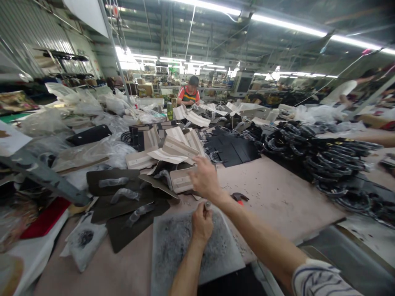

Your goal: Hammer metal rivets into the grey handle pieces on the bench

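Note:
My left hand [202,224] is closed in a fist over the grey work board [175,250], around a short metal rod-like tool [207,204]. Only the round top end of that tool shows above the fingers. Farther forward, my right hand [206,177] reaches across to a beige-faced panel [180,181], its bent fingers at the panel's right edge. The fingertips are partly hidden and slightly smeared. Just right of my right wrist lies a hammer [240,198] with a dark head and some red on it.
Dark panels with plastic-wrapped handles [123,197] lie to the left. A heap of beige-backed panels [175,144] stands ahead, black panels [231,146] beside it. Wrapped black handles [327,160] are piled right. Small bits dot the table [277,189]. A person [189,94] sits across.

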### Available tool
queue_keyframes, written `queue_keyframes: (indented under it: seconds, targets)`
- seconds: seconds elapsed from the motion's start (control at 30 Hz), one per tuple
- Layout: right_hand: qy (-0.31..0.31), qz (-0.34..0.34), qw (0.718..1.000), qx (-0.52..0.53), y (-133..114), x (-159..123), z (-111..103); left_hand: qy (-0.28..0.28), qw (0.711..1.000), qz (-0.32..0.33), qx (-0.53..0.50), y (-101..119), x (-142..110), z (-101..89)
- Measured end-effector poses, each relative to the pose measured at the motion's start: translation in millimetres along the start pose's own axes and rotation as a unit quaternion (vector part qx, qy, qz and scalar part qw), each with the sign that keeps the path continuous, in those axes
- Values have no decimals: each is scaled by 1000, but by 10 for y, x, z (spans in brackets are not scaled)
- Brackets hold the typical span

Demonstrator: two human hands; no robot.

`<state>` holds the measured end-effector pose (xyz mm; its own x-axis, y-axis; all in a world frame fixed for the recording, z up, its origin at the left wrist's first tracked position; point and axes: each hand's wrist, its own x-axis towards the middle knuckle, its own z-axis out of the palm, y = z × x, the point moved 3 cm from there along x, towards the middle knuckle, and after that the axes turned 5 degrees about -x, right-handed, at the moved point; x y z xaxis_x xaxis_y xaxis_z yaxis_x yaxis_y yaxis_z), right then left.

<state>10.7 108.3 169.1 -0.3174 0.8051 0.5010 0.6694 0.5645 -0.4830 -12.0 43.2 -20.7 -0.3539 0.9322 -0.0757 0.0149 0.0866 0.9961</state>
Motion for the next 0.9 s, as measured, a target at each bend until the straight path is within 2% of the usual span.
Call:
queue_keyframes:
  seconds: [0.03, 0.07, 0.1, 0.17, 0.23, 0.27, 0.33, 0.4, 0.47, 0.57, 0.63, 0.7, 0.77, 0.83, 0.9]
  targets:
    - [31, 48, 998, -5, 316, 106, -49, -13, 999, 32, -6, 9, 7, 13]
    - [53, 125, 991, 14, 615, 143, -73, -25, 998, 62, -12, 12, 14, 26]
    - [32, 185, 980, 60, 857, 119, -44, -33, 996, 85, -18, 6, 20, 35]
    - [-43, 253, 952, 167, 1139, -56, 123, -33, 995, 93, -22, -30, 31, 40]
    - [-108, 264, 928, 239, 1189, -269, 357, -35, 995, 93, -21, -63, 34, 40]
    - [-120, 263, 923, 254, 1168, -344, 466, -36, 995, 95, -20, -71, 33, 39]
    - [-117, 264, 922, 260, 1117, -393, 617, -34, 994, 99, -15, -70, 29, 36]
    - [-102, 263, 925, 253, 1108, -334, 619, -29, 995, 95, -10, -54, 25, 37]
    - [-84, 247, 934, 244, 1150, -263, 444, -22, 996, 87, -20, -33, 15, 39]
    - [-41, 127, 979, 152, 1185, -332, -63, -7, 996, 67, -64, -33, -37, 2]
    - [-36, 26, 998, 35, 1147, -586, -387, 24, 995, 51, -79, -62, -112, -84]
    - [-69, -28, 995, -66, 1097, -998, -579, 74, 994, 39, -77, -89, -213, -219]
    - [-118, -50, 984, -126, 1045, -1499, -624, 125, 989, 35, -77, -83, -311, -365]
    - [-167, -72, 972, -150, 989, -2001, -551, 161, 982, 38, -88, -23, -367, -474]
    - [-220, -75, 960, -156, 958, -2418, -411, 161, 981, 47, -99, 88, -349, -503]
